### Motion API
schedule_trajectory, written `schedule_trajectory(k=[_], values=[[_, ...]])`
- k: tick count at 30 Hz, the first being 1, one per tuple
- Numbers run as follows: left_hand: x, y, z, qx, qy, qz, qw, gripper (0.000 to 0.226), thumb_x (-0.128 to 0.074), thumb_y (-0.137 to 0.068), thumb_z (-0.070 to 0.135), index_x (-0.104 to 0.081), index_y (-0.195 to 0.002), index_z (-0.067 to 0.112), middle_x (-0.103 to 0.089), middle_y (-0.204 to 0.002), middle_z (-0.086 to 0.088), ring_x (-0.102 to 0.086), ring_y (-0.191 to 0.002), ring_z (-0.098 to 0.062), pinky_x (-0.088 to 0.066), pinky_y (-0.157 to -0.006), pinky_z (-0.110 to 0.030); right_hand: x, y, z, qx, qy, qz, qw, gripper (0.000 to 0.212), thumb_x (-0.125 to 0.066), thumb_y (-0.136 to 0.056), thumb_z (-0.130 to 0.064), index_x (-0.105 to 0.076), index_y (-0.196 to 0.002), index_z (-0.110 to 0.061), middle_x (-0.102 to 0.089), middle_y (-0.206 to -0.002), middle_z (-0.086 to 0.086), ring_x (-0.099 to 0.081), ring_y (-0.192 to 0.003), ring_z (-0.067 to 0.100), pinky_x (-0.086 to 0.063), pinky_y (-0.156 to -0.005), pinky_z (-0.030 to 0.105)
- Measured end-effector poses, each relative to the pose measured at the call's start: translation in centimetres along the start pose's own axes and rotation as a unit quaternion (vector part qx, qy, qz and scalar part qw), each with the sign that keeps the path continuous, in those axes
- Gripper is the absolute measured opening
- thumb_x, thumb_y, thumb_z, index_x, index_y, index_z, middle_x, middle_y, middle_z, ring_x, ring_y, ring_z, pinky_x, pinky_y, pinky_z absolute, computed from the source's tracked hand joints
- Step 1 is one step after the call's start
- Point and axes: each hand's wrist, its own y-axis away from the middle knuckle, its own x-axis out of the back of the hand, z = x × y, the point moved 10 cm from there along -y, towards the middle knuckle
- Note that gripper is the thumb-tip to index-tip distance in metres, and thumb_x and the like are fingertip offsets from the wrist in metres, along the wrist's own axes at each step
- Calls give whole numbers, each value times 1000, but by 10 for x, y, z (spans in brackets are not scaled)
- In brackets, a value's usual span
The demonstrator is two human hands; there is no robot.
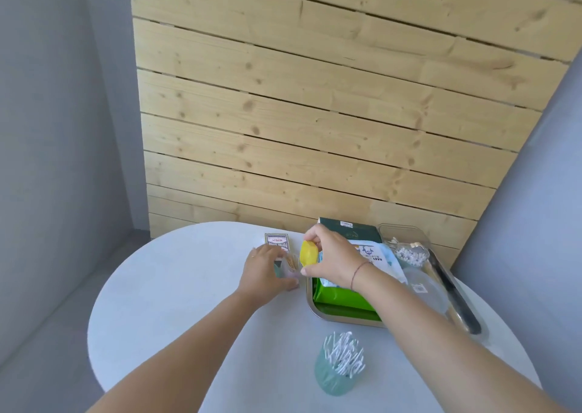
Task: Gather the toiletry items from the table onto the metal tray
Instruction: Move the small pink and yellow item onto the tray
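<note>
My right hand pinches a yellow bar of soap above the left edge of the metal tray. The tray holds a green pack, a white-and-blue wipes pack and a dark green box. My left hand rests on the white table, its fingers around a small clear toothpick container. A small printed box lies just behind that hand. A green cup of cotton swabs stands on the table in front of the tray.
To the right of the tray lie a clear round lid, a jar of cotton buds, a clear plastic box and a black-handled tool. A wooden slat wall rises right behind the table.
</note>
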Motion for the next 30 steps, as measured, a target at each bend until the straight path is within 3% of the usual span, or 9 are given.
schedule_trajectory(k=[3, 8, 10, 12, 15, 17, 20, 24, 30], values=[[7, 5, 0, -3, 53, 33, 998, 48, -77, -68, 27, -60, -111, 18, -62, -109, 4, -51, -104, -18, -42, -88, -27, 3, -5, -4, 24, 38, 19, 999, 51, -76, -72, -20, -51, -116, -22, -45, -107, -8, -50, -110, 19, -43, -92, 33], [29, 21, 17, -8, 197, 38, 980, 36, -73, -75, 21, -57, -107, 22, -66, -102, 11, -60, -97, -3, -45, -82, -17, 12, -1, -14, 68, 118, 11, 991, 46, -73, -75, -34, -53, -117, -27, -41, -103, -9, -47, -90, 15, -38, -75, 28], [38, 30, 30, -22, 220, 44, 974, 36, -75, -74, 22, -58, -105, 19, -68, -97, 4, -61, -92, -6, -48, -80, -13, 16, 3, -20, 72, 109, 9, 991, 36, -68, -77, -47, -56, -101, -22, -48, -93, -7, -49, -84, 16, -40, -73, 31], [40, 37, 39, -20, 223, 54, 973, 34, -76, -73, 26, -57, -100, 20, -68, -91, 3, -61, -88, -6, -52, -79, -19, 22, 6, -26, 71, 82, 20, 994, 35, -65, -78, -53, -47, -75, -23, -46, -72, -8, -45, -68, 15, -36, -62, 30], [48, 46, 50, -24, 184, 95, 978, 39, -76, -70, 30, -58, -105, 27, -62, -93, 10, -58, -88, 0, -49, -78, -19, 31, 12, -35, 69, 59, 38, 995, 40, -62, -78, -58, -36, -64, -30, -39, -58, -9, -37, -55, 9, -27, -53, 27], [54, 52, 63, -53, 146, 116, 981, 45, -77, -70, 27, -60, -112, 29, -57, -97, 10, -56, -89, 0, -42, -74, -8, 36, 16, -41, 70, 75, 44, 994, 41, -58, -79, -61, -35, -63, -31, -40, -57, -8, -36, -54, 7, -26, -52, 27], [59, 61, 80, -68, 126, 137, 980, 51, -77, -71, 24, -61, -119, 32, -54, -99, 8, -56, -90, -3, -39, -70, -3, 43, 23, -47, 73, 87, 45, 993, 42, -54, -83, -59, -35, -62, -28, -40, -58, -7, -36, -54, 8, -27, -52, 27], [65, 69, 92, -71, 105, 179, 976, 49, -74, -72, 25, -61, -119, 32, -54, -98, 9, -56, -90, -8, -40, -70, -7, 49, 29, -51, 87, 75, 31, 993, 41, -54, -84, -56, -44, -73, -18, -40, -60, -6, -37, -58, 13, -31, -58, 31], [59, 75, 99, -75, 103, 170, 977, 45, -74, -72, 18, -65, -115, 29, -55, -98, 6, -59, -89, -13, -50, -74, -21, 43, 32, -44, 63, 109, 5, 992, 46, -53, -83, -56, -54, -88, -11, -52, -74, -4, -45, -68, 17, -39, -66, 33]])
